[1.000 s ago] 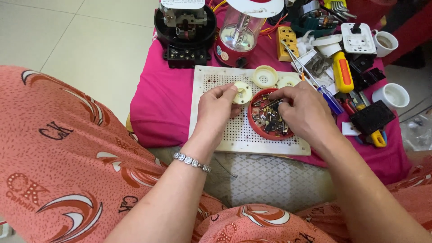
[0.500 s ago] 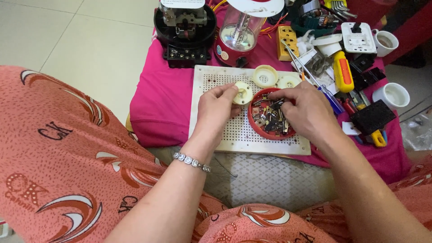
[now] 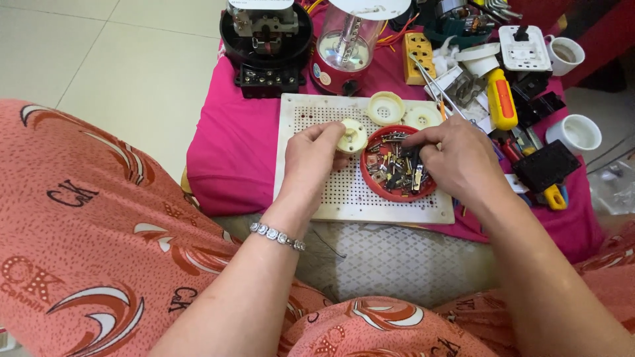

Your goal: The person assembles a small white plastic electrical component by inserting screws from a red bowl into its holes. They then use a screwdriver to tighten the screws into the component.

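My left hand (image 3: 309, 158) pinches a round cream plastic part (image 3: 352, 135) on a white perforated board (image 3: 331, 195). My right hand (image 3: 456, 162) reaches into a red round dish (image 3: 378, 188) full of small metal contacts and screws; its fingertips rest among the pieces, and I cannot tell whether one is pinched. Two more cream round parts (image 3: 385, 108) (image 3: 422, 118) lie on the board behind the dish.
The board sits on a magenta cloth (image 3: 238, 152). Behind it stand a black electric meter base (image 3: 266, 46) and a red-based clear-domed device (image 3: 344, 46). To the right lie a yellow-handled screwdriver (image 3: 503, 99), a yellow socket (image 3: 419, 56), white holders (image 3: 574, 132) and black parts (image 3: 546, 165).
Both hands stay almost where they were; the right fingers shift slightly among the pieces in the red dish.
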